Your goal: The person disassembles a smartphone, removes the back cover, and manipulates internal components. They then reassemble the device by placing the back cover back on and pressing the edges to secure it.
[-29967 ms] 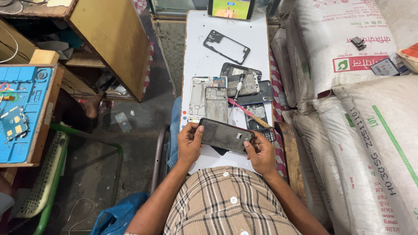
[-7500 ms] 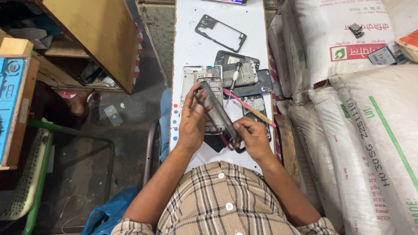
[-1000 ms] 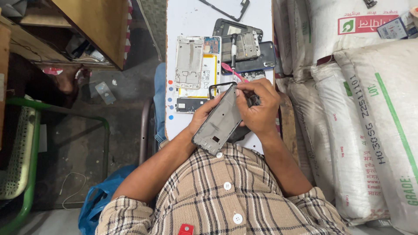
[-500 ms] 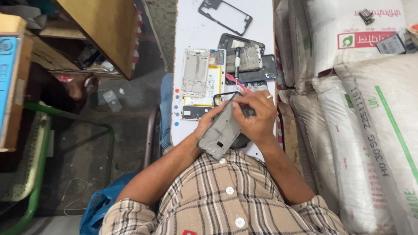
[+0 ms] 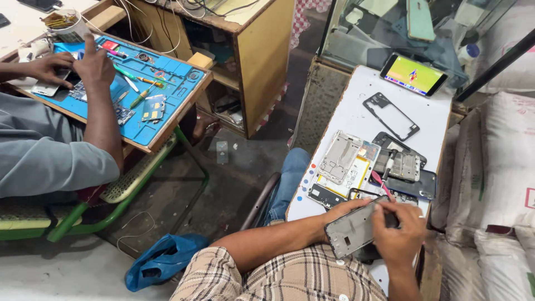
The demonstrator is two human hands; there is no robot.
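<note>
**Phone frame in hand, parts still spread on the table**

Person seated at a narrow white table [image 5: 356, 111]. Left hand [image 5: 340, 210] cups a grey phone frame [image 5: 352, 229] from below and behind, fingers wrapped round its upper edge; the frame is tilted, held just above the near end of the table, over the lap. Right hand [image 5: 398, 234] is closed over the frame's right end, fingertips pressing on its face; whether a small tool sits under those fingers cannot be told.

Judged progress: the phone is well into teardown, nowhere near whole again. Already apart and lying on the table: a silver mid-frame [image 5: 339, 158] on a yellow-edged panel [image 5: 356, 175], a dark board-bearing housing [image 5: 397, 161], a black back cover [image 5: 415, 187], an empty black bezel [image 5: 391, 115] further off. A red-handled tool [image 5: 380, 184] rests among them, just beyond the hands. A lit phone [image 5: 413, 74] stands at the far end, showing video.

Left to do, by the look of it: the frame in hand carries no screen or board, and every loose part waits unassembled.

To the left, another person's hands [image 5: 72, 67] work over a blue repair mat [image 5: 139, 83], well apart
</note>
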